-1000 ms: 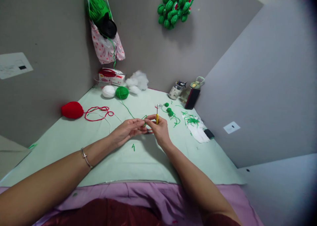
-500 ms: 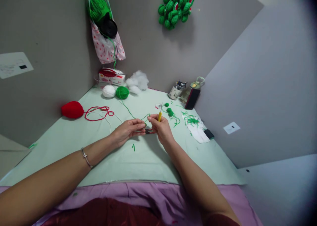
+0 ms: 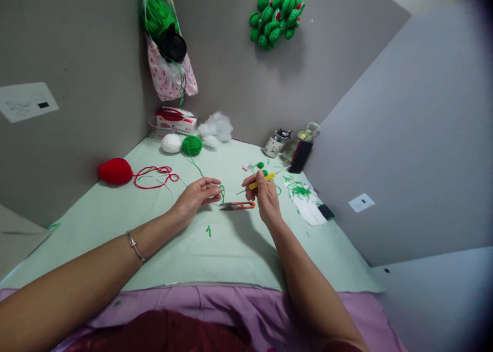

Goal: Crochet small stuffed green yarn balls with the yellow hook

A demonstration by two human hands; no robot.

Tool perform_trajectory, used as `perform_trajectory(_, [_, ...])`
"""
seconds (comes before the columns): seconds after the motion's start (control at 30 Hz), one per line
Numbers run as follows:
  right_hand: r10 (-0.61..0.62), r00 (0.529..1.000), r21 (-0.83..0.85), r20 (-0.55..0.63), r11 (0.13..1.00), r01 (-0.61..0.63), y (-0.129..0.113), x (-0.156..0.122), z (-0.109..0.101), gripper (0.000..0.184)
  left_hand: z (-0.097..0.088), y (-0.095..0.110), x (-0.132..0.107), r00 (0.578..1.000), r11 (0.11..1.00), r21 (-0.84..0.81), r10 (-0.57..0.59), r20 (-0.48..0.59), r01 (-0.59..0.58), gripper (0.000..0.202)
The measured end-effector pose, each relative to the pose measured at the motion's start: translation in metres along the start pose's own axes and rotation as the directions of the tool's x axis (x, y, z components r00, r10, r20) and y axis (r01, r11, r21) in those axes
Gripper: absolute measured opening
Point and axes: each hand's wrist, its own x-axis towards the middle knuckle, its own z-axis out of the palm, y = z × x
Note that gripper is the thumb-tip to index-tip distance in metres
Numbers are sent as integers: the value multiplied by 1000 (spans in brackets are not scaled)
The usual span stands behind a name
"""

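On the left of the pale tabletop [image 3: 165,259] sits a red yarn ball [image 3: 115,171], its loose strand lying in loops to the right. Further along, towards the back, a white yarn ball [image 3: 171,143] stands just beside a green yarn ball [image 3: 192,145], from which a strand runs down behind the left hand [image 3: 197,197]. That hand's fingers are pinched together on the green yarn [image 3: 223,193], and a small loop of it hangs just past the fingertips. Two short green clippings [image 3: 208,231] lie nearer the front

Between the hands, the orange-handled snips [image 3: 234,206] rest on the tabletop, blades pointing left. Half a second ago the hands partly covered them; now they show almost whole, because the right hand [image 3: 265,198] has drawn away to the right. Its fingers grip the yellow-handled hook [image 3: 269,177], which stood nearly upright and now slants low, one thin metal end aimed at the left hand. With hook and loop visibly apart, the work in hand seems to be between stitches, the yarn kept by the left hand alone

Beyond the right hand lie small green balls [image 3: 261,165], then a heap of green yarn scraps [image 3: 300,188] on a white cloth [image 3: 311,213]
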Motion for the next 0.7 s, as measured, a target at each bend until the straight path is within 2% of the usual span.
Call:
perform_trajectory(0.17, [-195,971,-122,139,970,212,-2,-11,12,42,2,1,-2,999,999,29,47,-23,-46,43])
perform_trajectory(0.27, [-266,951,-210,156,932,295,1,-16,18,33,3,2,-3,998,998,35,59,-23,-58,44])
perform_trajectory(0.43, [-446,867,-397,222,771,498,7,-20,24,25,3,2,-4,998,997,30,66,-3,-66,43])
perform_trajectory(0.57, [-511,806,-506,299,632,588,8,-23,26,21,4,3,-4,998,999,19,50,36,-50,42])
perform_trajectory(0.7, [-521,787,-526,330,591,612,9,-25,29,23,6,4,-6,996,999,14,30,83,-31,40])
